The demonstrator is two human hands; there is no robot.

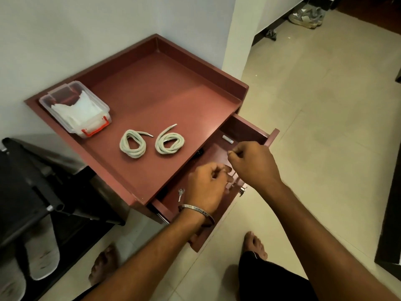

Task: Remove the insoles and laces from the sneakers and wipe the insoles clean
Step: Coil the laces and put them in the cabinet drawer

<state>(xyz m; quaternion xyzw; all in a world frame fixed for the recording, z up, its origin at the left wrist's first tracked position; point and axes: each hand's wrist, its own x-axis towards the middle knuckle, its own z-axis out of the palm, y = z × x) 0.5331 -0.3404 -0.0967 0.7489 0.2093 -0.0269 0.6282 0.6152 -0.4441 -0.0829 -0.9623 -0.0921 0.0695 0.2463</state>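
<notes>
Two coiled white laces (pixel 132 143) (pixel 169 142) lie side by side on the red-brown cabinet top (pixel 152 88). Below its front right edge a drawer (pixel 249 129) stands pulled out. Both hands hover over the drawer. My left hand (pixel 206 187), with a metal bangle on the wrist, has its fingers curled above the drawer's near end. My right hand (pixel 252 162) is curled into a loose fist over the drawer's middle, and I see nothing held in it. Two pale insoles (pixel 41 253) lie on the black rack at the lower left. The sneakers (pixel 308 16) stand far off on the floor.
A clear plastic box (pixel 76 108) with a red clasp holds white cloths at the cabinet's back left. Inside the drawer lie a small key (pixel 181 193) and a battery (pixel 227 140). My bare feet (pixel 255 244) stand on beige tiles beside the cabinet; a wall runs behind it.
</notes>
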